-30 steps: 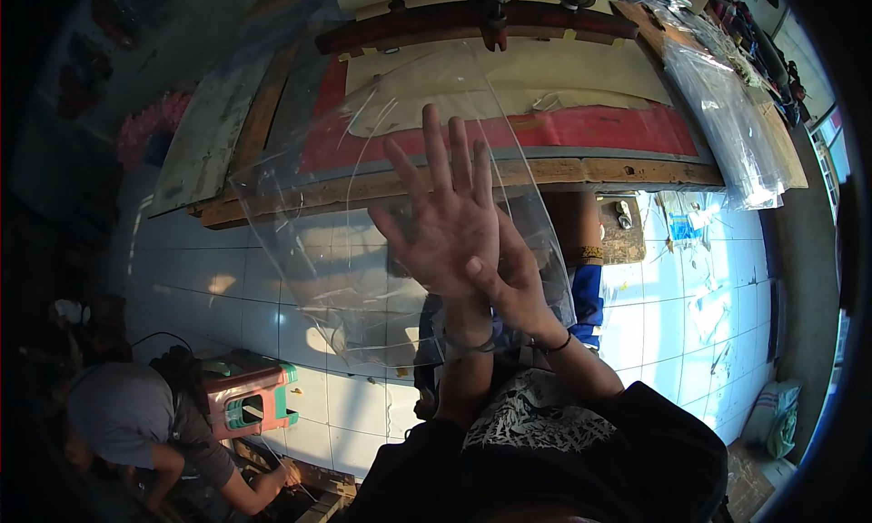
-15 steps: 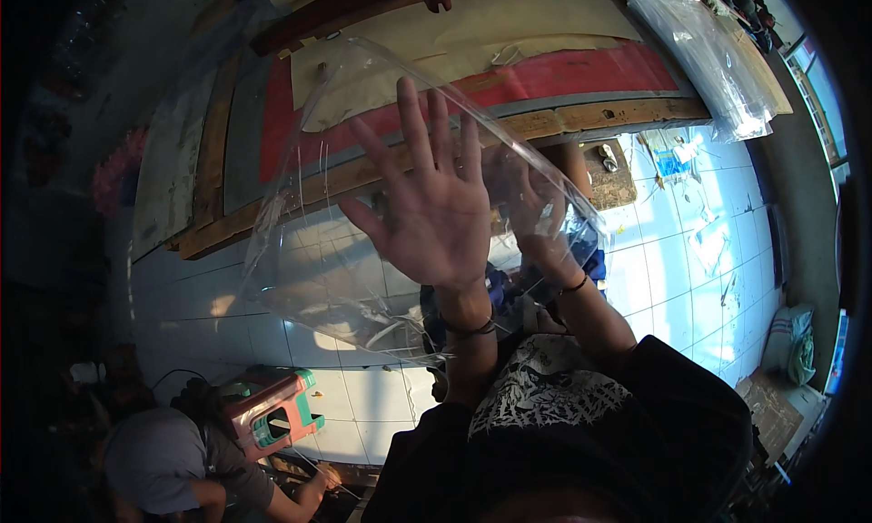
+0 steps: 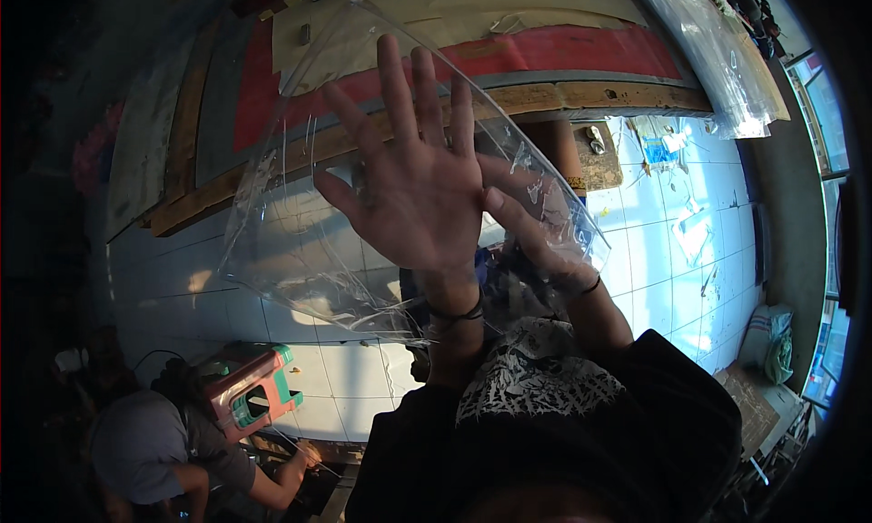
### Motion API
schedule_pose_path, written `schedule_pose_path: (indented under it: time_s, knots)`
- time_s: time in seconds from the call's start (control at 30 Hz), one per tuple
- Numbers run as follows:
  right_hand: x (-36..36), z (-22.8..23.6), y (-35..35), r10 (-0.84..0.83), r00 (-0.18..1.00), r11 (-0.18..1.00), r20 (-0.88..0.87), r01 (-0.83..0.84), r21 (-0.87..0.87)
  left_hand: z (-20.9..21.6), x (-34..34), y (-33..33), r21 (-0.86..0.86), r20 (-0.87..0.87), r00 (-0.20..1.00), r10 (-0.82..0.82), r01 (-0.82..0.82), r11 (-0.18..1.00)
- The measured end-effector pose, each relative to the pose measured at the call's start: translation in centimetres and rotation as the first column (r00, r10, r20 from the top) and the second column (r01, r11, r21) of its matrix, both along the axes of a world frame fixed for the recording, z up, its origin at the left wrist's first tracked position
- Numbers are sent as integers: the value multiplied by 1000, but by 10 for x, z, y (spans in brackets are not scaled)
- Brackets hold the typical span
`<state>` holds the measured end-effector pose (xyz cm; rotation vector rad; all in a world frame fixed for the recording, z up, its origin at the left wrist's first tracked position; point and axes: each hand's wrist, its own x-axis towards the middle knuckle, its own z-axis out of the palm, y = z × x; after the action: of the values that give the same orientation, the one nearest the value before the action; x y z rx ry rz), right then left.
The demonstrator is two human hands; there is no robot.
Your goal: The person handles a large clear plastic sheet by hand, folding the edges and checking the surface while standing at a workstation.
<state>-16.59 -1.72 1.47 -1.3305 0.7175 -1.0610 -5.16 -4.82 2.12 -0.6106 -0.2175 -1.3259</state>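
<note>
My left hand is raised with its palm up and fingers spread wide. A clear plastic sheet or bag with stiff, creased edges stretches around it. I cannot tell whether the hand is inside the plastic or behind it. Close by on the right, my right hand reaches toward the left palm's edge. Its thumb and a finger are stretched out, while the other fingers are partly hidden by the left hand and the shiny plastic. Dark bands circle both wrists.
A wooden-edged worktable with a red and tan covering lies ahead. Clear plastic sheets hang over its right corner. White floor tiles spread below. At lower left a person bends beside a pink and green stool.
My left hand has risen slightly, carrying the plastic with it. My right hand has turned and come in against the left palm's edge. The view has shifted a little.
</note>
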Motion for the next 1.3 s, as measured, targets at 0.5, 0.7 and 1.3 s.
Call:
schedule_pose_path:
  time_s: [0.5,0.7,1.3]
  knots:
    - [12,-18,0,-179,956,969,-232,130,-212,-14,4,-10,94,-23,998,-55,57,994]
    - [27,-19,-8,-399,838,914,-372,331,-235,-25,5,-16,191,34,999,11,-17,981]
    - [13,-44,-7,-16,941,972,-339,-66,-228,-45,5,-31,284,100,987,124,-148,947]
